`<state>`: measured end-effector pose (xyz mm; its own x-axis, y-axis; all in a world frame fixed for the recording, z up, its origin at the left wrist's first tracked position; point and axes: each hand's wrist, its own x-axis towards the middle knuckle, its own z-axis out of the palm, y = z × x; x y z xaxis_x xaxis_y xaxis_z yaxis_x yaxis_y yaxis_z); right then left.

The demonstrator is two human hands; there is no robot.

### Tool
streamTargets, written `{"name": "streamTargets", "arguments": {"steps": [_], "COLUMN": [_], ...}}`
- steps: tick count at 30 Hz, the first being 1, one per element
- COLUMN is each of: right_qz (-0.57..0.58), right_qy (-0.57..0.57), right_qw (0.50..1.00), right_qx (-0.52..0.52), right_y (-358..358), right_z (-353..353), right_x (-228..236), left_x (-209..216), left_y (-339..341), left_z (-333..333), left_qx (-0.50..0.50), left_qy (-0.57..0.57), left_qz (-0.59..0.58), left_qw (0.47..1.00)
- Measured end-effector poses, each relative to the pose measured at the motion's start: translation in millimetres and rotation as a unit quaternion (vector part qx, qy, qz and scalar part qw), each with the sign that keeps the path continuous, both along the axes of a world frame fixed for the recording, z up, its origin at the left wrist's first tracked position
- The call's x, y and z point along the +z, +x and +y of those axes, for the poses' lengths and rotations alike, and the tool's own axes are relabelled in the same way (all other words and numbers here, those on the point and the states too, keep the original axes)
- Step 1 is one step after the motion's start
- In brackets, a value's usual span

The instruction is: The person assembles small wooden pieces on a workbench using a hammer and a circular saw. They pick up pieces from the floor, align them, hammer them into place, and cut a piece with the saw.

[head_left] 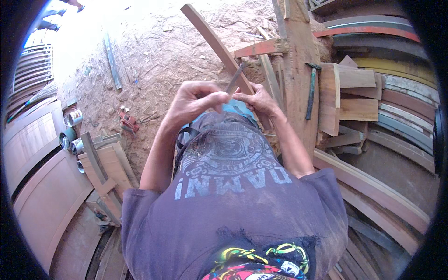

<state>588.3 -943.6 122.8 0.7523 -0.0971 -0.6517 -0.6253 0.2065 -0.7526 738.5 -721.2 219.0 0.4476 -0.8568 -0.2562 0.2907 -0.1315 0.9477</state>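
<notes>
Brown wood makes the strip (210, 35) in front of the person, long, narrow and square-edged, slanting from the far left down toward the right hand (257, 100). That hand is closed round the strip near its lower end, the thumb laid against the wood. Crossing the strip is a thin dark bar (234, 77); its low end meets the curled left hand (203, 99), thumb near the bent fingers, though I cannot tell whether they grip it.

Pale block capitals run across the dark shirt (233, 214), with a worn round emblem beyond them, all upside down from here. Beside its frayed collar, a small white tag with a dark mark shows on the bright patterned cloth (252, 269). Any lettering on the tins (73, 117) to the left is too small to read.

Right of the hands runs a thick, rough-grained plank (296, 98). A hammer (311, 91) with a green handle lies along its right edge; a red, tapering bow (259, 48) reaches its left edge. Smooth, pale blocks (357, 77) are stacked just beyond. Crumbly earth, littered with shavings, covers the floor (154, 51).
</notes>
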Motion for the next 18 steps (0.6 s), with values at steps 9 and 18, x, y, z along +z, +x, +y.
{"name": "streamTargets", "arguments": {"steps": [9,18], "right_qz": [-0.124,-0.079], "right_qy": [0.060,0.046], "right_qw": [0.991,0.996], "right_qx": [0.002,0.019], "right_y": [5.9,7.6], "right_z": [27.7,53.2], "right_x": [0.7,10.7], "left_x": [36.0,39.8], "left_y": [-16.3,-13.7], "left_z": [-17.9,-6.1], "left_qx": [-0.075,-0.092], "left_qy": [-0.092,-0.144], "left_qz": [0.002,0.006], "left_qw": [0.993,0.985]}}
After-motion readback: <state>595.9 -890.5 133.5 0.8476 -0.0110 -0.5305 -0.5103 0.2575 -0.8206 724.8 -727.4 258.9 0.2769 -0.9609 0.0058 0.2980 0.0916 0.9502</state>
